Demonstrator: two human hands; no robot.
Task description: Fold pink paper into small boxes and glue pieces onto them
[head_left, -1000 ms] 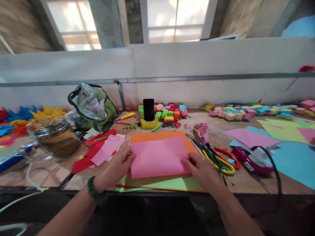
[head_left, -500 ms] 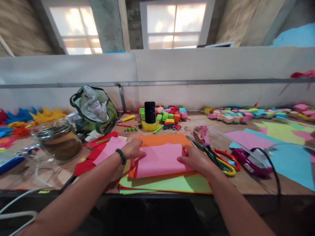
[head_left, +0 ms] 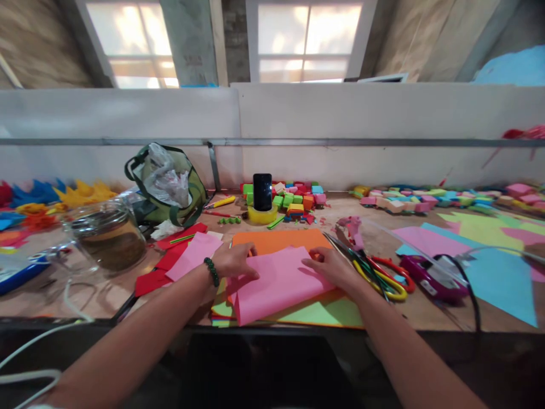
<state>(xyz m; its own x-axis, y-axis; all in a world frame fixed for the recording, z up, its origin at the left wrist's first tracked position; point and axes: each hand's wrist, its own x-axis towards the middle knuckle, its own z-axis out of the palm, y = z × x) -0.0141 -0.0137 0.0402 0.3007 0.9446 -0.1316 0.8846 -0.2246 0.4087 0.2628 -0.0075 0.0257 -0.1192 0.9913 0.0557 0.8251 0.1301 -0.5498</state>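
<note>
A sheet of pink paper [head_left: 275,284], bent over on itself, lies slanted across the stack of coloured paper in front of me. My left hand [head_left: 235,262], with a green bead bracelet [head_left: 212,271] at the wrist, grips its left side between thumb and fingers. At its right far corner, my right hand [head_left: 332,267] has thumb and fingers closed on the edge. Beneath it show an orange sheet [head_left: 285,240] and a light green sheet [head_left: 332,313]. Scissors [head_left: 353,253] with green handles lie just beyond my right hand.
A phone [head_left: 262,192] stands in a yellow tape roll [head_left: 263,216], before a pile of paper blocks [head_left: 293,200]. A glass jar [head_left: 108,238], a green bag [head_left: 191,190] and red paper pieces [head_left: 149,284] are leftward. Rightward are a purple glue gun [head_left: 434,278] and blue paper [head_left: 504,284].
The pink paper has turned at a slant, its near left corner coming toward me and its right side lifting away. My right hand has shifted slightly left along it; both hands still hold it.
</note>
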